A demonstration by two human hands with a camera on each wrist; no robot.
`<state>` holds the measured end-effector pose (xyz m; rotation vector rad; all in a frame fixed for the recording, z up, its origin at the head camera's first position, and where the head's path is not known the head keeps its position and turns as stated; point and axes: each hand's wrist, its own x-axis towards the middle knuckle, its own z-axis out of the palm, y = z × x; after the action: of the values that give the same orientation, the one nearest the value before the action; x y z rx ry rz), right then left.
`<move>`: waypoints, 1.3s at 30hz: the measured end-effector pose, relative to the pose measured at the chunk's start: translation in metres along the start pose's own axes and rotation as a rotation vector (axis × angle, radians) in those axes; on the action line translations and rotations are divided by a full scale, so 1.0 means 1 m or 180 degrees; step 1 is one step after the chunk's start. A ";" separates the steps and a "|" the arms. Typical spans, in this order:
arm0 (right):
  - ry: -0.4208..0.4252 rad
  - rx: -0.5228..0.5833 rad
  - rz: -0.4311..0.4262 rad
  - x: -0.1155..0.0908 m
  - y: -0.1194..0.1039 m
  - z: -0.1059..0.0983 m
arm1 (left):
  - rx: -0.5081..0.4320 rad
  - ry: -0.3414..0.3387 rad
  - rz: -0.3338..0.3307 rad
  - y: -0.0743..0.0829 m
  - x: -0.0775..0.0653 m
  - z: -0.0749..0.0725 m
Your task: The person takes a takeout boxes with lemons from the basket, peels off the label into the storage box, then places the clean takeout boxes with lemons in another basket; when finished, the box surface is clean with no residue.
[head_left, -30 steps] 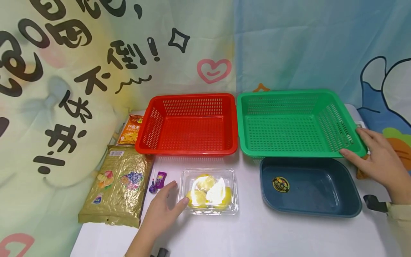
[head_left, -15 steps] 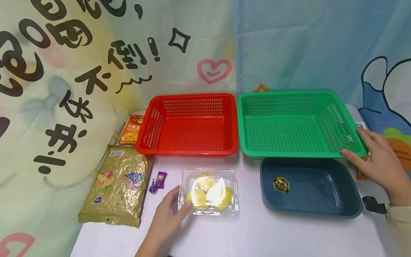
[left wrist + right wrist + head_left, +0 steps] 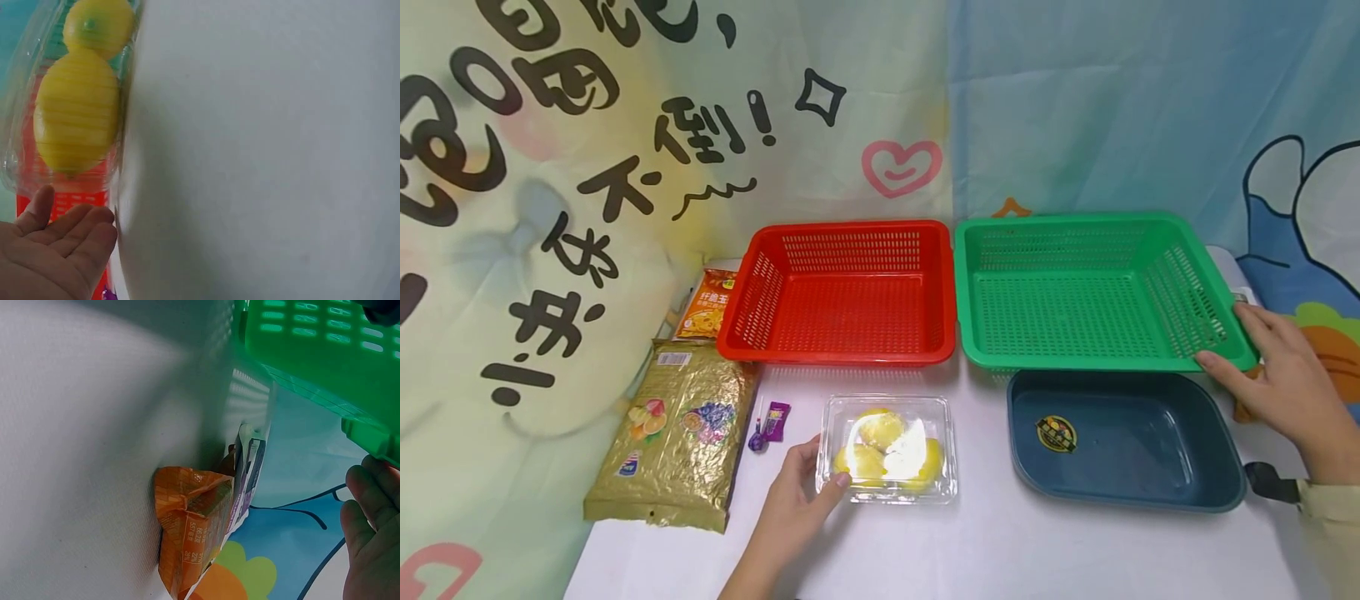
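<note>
A clear plastic box (image 3: 887,492) with yellow lemons (image 3: 880,429) inside sits on the white table at the middle front. My left hand (image 3: 793,492) is at its left side, thumb by the near-left corner and fingers along the left wall. In the left wrist view the same hand (image 3: 62,250) has its fingers loosely extended beside the box's end. At the far right, my right hand (image 3: 1285,375) holds the right front corner of the green basket (image 3: 1052,308), thumb over the front rim and fingers outside the right rim. In the right wrist view its fingers (image 3: 369,494) lie against the basket's rim.
A red basket (image 3: 857,312) adjoins the green one; a dark blue tub (image 3: 1138,454) stands in front. Left are a gold bag (image 3: 681,442), an orange packet (image 3: 711,300), a purple wrapped sweet (image 3: 775,421) and a small lollipop (image 3: 757,437). An orange packet (image 3: 194,531) lies beneath the right hand.
My left hand has moved right, from beside the lemon box to its left edge. The right hand stays at the green basket, and the box has not visibly moved.
</note>
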<state>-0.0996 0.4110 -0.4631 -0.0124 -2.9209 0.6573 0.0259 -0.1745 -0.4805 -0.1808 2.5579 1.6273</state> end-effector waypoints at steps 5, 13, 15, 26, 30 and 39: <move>0.0014 0.0011 -0.0006 -0.001 0.001 0.001 | -0.0223 -0.0075 -0.0030 0.001 0.002 0.002; 0.0012 0.0025 0.0000 -0.002 0.003 0.002 | -0.0428 -0.0206 -0.0181 0.006 0.004 0.003; 0.0018 0.0019 0.0006 -0.002 0.003 0.002 | -0.0413 -0.0204 -0.0191 0.008 0.005 0.003; 0.0055 0.0047 -0.0008 -0.002 0.001 0.002 | -0.0303 -0.0134 -0.0246 0.020 0.006 0.002; 0.0050 0.0070 -0.0007 -0.002 -0.001 0.002 | -0.0313 -0.0105 -0.0322 0.023 0.006 0.001; 0.0041 0.0056 0.0013 -0.001 0.001 0.003 | -0.0366 -0.0117 -0.0359 0.030 0.008 -0.001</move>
<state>-0.0987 0.4105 -0.4666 -0.0204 -2.9034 0.6811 0.0137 -0.1635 -0.4543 -0.2960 2.3823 1.7196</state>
